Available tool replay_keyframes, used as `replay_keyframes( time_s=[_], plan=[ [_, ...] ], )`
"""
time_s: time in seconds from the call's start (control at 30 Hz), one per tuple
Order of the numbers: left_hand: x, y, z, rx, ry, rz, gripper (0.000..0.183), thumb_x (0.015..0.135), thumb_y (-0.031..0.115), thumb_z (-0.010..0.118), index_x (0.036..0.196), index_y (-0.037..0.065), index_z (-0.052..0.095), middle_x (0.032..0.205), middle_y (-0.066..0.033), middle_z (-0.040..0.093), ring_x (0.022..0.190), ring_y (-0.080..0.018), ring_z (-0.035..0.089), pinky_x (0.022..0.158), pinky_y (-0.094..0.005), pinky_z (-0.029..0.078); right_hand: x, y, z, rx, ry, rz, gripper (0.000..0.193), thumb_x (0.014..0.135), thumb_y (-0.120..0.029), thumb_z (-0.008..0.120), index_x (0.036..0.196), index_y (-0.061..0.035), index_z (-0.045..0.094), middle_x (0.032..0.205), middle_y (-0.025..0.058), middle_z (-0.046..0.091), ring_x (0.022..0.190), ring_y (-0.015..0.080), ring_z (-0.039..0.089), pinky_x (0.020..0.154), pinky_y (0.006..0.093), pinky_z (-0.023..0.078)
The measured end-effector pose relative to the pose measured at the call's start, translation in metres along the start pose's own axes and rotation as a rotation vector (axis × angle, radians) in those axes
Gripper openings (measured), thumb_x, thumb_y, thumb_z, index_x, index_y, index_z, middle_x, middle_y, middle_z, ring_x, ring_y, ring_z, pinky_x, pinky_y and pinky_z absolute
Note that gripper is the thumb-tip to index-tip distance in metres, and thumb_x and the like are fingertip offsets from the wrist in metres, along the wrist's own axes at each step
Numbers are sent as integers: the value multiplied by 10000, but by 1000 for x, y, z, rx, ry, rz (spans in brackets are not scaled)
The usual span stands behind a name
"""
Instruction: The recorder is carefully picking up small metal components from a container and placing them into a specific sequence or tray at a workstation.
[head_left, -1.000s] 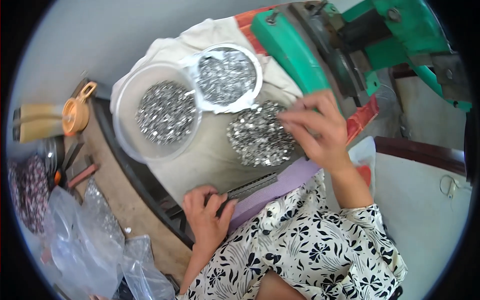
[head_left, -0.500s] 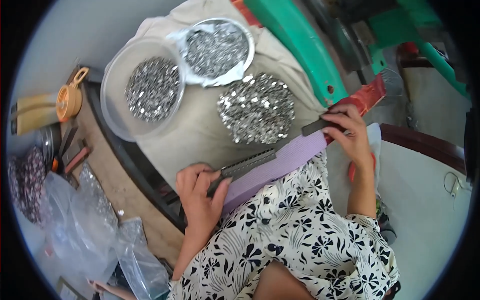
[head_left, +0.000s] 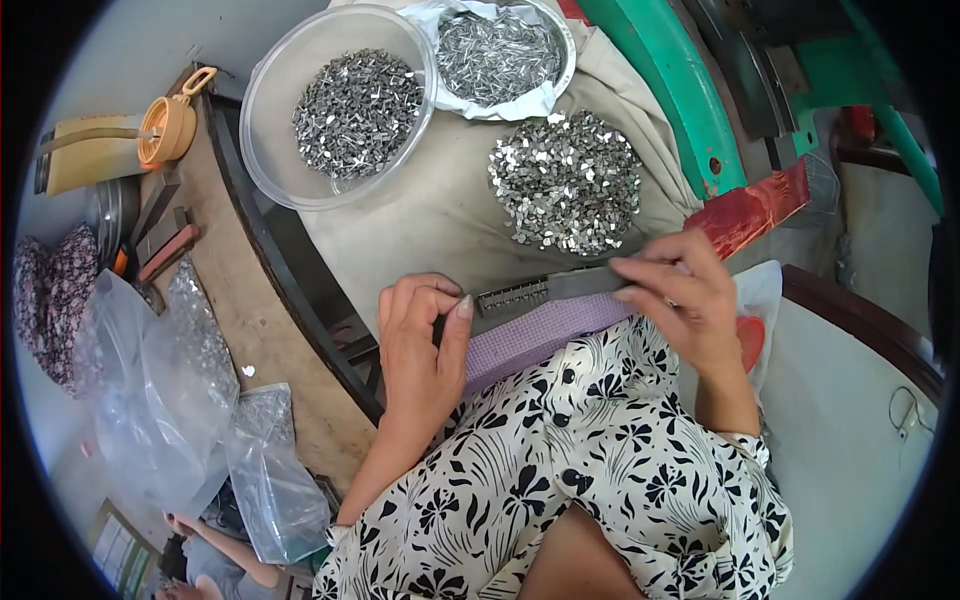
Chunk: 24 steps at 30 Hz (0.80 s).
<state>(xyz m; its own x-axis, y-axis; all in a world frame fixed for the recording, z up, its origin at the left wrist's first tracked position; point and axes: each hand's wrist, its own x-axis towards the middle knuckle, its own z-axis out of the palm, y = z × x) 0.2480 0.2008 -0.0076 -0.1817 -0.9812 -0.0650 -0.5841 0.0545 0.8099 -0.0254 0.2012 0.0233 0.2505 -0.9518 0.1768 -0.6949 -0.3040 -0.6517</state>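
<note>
My left hand (head_left: 415,335) pinches the left end of a dark slotted bar (head_left: 513,297), which has a row of small pins or teeth along its middle. My right hand (head_left: 690,305) grips a flat dark strip (head_left: 583,283) between thumb and fingers. This strip meets or overlaps the right part of the slotted bar; which of the two I cannot tell. Both lie along a purple textured pad (head_left: 545,330) across my lap. Just beyond the bar, a heap of small shiny metal pieces (head_left: 568,183) rests on a beige cloth (head_left: 450,220).
A clear plastic bowl (head_left: 262,165) of grey metal pieces and a lined metal bowl (head_left: 568,50) of slender silvery pieces stand behind. Green machine framing (head_left: 690,110) rises at right. Clear plastic bags (head_left: 150,400) and hand tools (head_left: 168,252) lie left. Another person (head_left: 235,550) sits lower left.
My right hand has brought the dark strip leftward, from beyond the pad's right end onto the slotted bar's right part. The whole view has shifted, too.
</note>
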Motion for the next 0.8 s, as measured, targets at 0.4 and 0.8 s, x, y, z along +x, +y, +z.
replay_keyframes(
  time_s=[0.4, 0.8],
  plan=[
    [1, 6, -1, 34, -36, -22, 121, 881, 102, 681, 835, 28, 597, 1017, -97, 594, 935, -286, 513, 848, -380, 387, 21, -19, 38, 53, -141, -60, 323, 674, -71, 831, 992, -74, 773, 880, 43, 596, 776, 210, 576, 652, 329, 479],
    [1, 12, -1, 101, -67, -46, 148, 817, 66, 727, 786, 26, 588, 1019, -98, 574, 964, -283, 505, 867, -369, 392, 17, -20, 38, 37, -174, -39, 347, 670, -67, 832, 1011, -86, 775, 887, 40, 591, 786, 210, 574, 657, 329, 484]
  ],
)
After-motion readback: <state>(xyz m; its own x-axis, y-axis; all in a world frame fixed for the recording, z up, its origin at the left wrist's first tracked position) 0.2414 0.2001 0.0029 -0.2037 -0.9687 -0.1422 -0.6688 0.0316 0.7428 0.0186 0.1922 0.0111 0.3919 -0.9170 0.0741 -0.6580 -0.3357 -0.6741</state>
